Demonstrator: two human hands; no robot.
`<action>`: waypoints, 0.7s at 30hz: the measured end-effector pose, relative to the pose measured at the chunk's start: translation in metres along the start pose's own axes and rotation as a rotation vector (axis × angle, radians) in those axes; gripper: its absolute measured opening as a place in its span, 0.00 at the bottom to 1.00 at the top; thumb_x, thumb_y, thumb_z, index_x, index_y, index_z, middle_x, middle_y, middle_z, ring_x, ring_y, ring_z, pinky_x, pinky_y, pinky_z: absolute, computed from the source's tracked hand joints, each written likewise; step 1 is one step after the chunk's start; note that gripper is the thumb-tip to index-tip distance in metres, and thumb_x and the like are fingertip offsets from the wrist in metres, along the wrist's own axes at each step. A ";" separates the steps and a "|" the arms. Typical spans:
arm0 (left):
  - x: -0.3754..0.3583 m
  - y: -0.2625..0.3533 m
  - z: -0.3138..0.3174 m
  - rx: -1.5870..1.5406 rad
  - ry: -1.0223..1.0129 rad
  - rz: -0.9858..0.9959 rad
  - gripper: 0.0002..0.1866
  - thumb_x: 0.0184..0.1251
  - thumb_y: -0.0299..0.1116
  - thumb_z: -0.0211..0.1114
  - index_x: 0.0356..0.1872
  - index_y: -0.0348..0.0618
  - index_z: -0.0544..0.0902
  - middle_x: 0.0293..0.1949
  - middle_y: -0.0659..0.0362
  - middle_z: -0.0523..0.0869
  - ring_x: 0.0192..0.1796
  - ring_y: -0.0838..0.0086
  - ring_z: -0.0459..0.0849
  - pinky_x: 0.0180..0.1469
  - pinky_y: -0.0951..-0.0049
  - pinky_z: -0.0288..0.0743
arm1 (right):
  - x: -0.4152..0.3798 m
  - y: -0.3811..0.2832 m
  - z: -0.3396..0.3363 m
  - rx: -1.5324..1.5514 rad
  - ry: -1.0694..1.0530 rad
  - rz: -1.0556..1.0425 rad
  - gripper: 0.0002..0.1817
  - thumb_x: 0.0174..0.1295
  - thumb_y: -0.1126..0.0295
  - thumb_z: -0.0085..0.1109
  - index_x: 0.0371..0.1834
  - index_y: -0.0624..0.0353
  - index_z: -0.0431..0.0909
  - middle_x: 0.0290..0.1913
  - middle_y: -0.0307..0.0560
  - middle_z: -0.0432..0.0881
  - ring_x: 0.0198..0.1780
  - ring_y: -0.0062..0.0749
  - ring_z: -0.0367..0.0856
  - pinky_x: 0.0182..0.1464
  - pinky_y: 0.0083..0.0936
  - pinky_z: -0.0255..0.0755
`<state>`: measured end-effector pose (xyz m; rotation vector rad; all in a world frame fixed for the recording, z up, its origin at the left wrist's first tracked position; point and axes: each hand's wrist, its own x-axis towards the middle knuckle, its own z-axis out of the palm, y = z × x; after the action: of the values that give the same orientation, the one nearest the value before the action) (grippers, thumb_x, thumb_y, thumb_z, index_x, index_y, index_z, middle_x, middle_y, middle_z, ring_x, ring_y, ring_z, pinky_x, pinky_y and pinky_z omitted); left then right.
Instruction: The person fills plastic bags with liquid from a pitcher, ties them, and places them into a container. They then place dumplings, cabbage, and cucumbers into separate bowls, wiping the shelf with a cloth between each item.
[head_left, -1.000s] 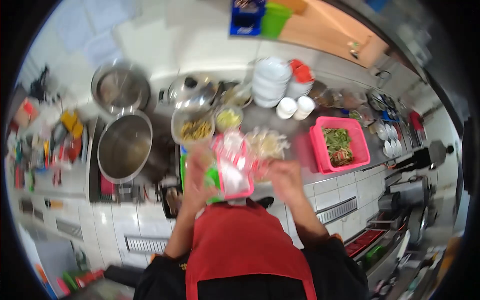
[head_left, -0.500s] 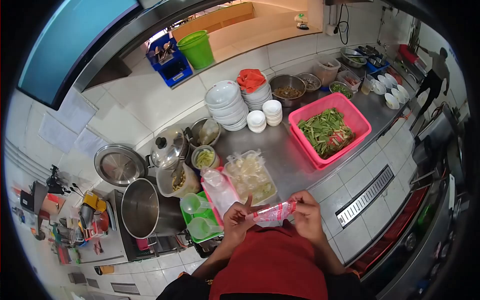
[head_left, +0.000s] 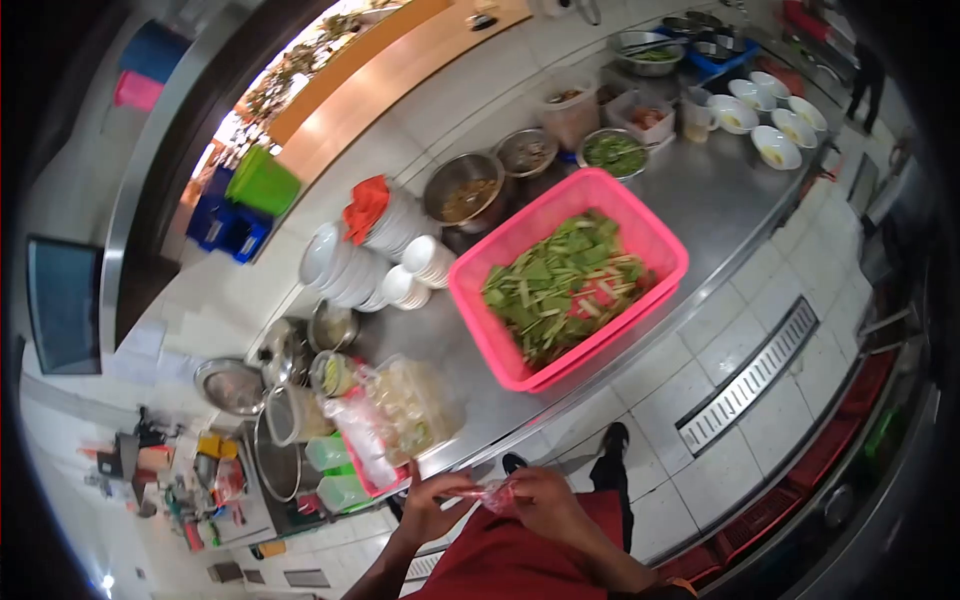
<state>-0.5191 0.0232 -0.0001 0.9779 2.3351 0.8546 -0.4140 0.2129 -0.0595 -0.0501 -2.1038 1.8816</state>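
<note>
A crinkled clear plastic bag with pink-red print (head_left: pixel 496 496) is stretched between my two hands, in front of the red apron. My left hand (head_left: pixel 430 510) pinches its left end. My right hand (head_left: pixel 548 506) has its fingers closed on the right end. Just beyond my left hand, at the counter edge, lie a pink tray with white plastic bags (head_left: pixel 362 440) and a clear tub of knotted bags with pale contents (head_left: pixel 412 405). Farther up the counter stands a pink basket (head_left: pixel 478 325) with cut leafy greens (head_left: pixel 570 285).
Stacked white bowls (head_left: pixel 345 270) and steel bowls of food (head_left: pixel 465 195) line the wall. Several white bowls (head_left: pixel 775 148) stand at the far right end. A large steel pot (head_left: pixel 275 460) is on the left. A drain grate (head_left: pixel 750 375) lies in the tiled floor.
The view has turned right and tilted, bringing the pink basket nearer the middle. The bag is bunched smaller between my hands, which are closer together and lower in view.
</note>
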 end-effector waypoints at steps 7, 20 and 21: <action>0.027 0.024 0.013 0.025 -0.070 -0.048 0.09 0.63 0.31 0.65 0.41 0.37 0.81 0.37 0.53 0.83 0.37 0.69 0.82 0.51 0.66 0.74 | 0.004 0.011 -0.005 -0.187 -0.079 0.016 0.05 0.52 0.69 0.62 0.27 0.58 0.80 0.36 0.49 0.79 0.41 0.46 0.79 0.43 0.38 0.74; 0.007 -0.004 0.022 -0.505 0.225 0.285 0.08 0.64 0.31 0.60 0.38 0.37 0.79 0.39 0.48 0.79 0.35 0.66 0.80 0.55 0.60 0.71 | 0.006 -0.032 0.025 0.897 -0.211 0.709 0.07 0.55 0.77 0.59 0.35 0.61 0.84 0.33 0.39 0.85 0.34 0.24 0.82 0.41 0.25 0.77; 0.006 -0.003 0.010 -0.392 0.147 0.426 0.10 0.67 0.31 0.53 0.39 0.36 0.78 0.40 0.48 0.75 0.38 0.64 0.76 0.47 0.63 0.71 | 0.002 -0.021 0.032 1.005 -0.158 0.746 0.07 0.55 0.78 0.57 0.36 0.62 0.82 0.35 0.40 0.84 0.36 0.25 0.82 0.45 0.26 0.77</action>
<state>-0.5183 0.0295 -0.0102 1.2855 1.9800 1.5277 -0.4207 0.1796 -0.0413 -0.5125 -1.0102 3.2454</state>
